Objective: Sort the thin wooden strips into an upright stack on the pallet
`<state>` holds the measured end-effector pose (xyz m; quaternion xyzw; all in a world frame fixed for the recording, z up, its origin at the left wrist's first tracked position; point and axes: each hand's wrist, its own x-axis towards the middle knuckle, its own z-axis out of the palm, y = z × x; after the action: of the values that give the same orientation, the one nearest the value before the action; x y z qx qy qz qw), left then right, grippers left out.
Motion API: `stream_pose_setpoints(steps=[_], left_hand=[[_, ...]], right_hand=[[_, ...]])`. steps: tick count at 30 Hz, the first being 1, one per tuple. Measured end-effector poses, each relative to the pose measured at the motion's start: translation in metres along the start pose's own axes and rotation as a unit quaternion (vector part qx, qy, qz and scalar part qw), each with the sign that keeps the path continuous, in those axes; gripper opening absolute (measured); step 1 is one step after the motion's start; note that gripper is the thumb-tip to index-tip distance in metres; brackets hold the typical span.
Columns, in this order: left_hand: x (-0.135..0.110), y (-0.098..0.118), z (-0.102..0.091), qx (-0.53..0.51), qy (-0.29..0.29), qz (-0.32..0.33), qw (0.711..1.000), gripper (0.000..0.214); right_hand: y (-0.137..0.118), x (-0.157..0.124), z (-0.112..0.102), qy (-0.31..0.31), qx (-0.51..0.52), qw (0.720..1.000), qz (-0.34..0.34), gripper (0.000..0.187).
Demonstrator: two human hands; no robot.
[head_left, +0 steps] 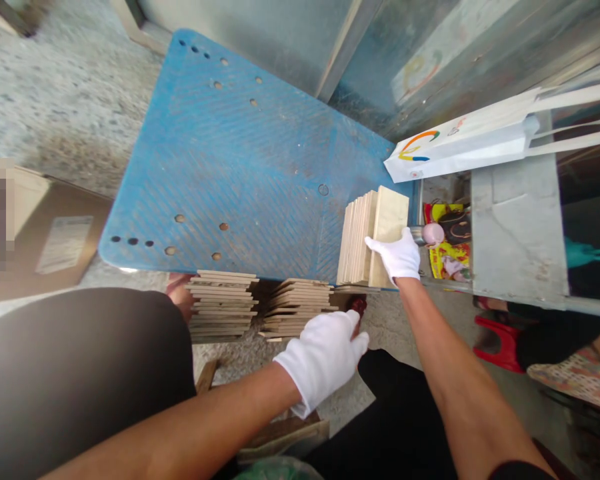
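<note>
My right hand point(396, 257), in a white glove, spans a thin pale wooden board point(391, 210) at the near right corner of a blue plastic table point(260, 160). Its thumb lies by the board's left edge and its fingers by the right edge. Against that board's left side leans a row of similar boards point(355, 240). My left hand point(325, 357), also gloved in white, hovers below the table edge with thumb and forefinger apart and nothing visible between them. Two stacks of thin boards, one on the left point(223, 307) and one nearer that hand point(297, 307), stand below the edge.
A white paper bag point(460, 143) lies at the table's right end. Beside it are a pink-topped container point(433, 234), yellow-and-red packets point(450, 261) and a grey metal surface point(517, 227). A cardboard box point(65, 233) stands left, a red stool point(497, 343) right, near a seated person.
</note>
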<state>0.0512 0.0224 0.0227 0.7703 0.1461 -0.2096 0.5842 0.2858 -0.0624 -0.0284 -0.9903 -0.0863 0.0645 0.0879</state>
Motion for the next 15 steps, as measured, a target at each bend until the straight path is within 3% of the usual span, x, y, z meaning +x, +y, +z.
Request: stream_pose_setpoints(steps=[7, 15], left_hand=[[-0.004, -0.002, 0.000, 0.021, -0.016, -0.014, 1.000, 0.034], [-0.004, -0.005, 0.002, 0.039, -0.013, -0.003, 0.999, 0.032]], right_hand=[[-0.008, 0.009, 0.012, -0.001, -0.061, 0.998, 0.033, 0.108], [-0.002, 0.009, 0.022, 0.000, -0.016, 0.999, 0.044, 0.099]])
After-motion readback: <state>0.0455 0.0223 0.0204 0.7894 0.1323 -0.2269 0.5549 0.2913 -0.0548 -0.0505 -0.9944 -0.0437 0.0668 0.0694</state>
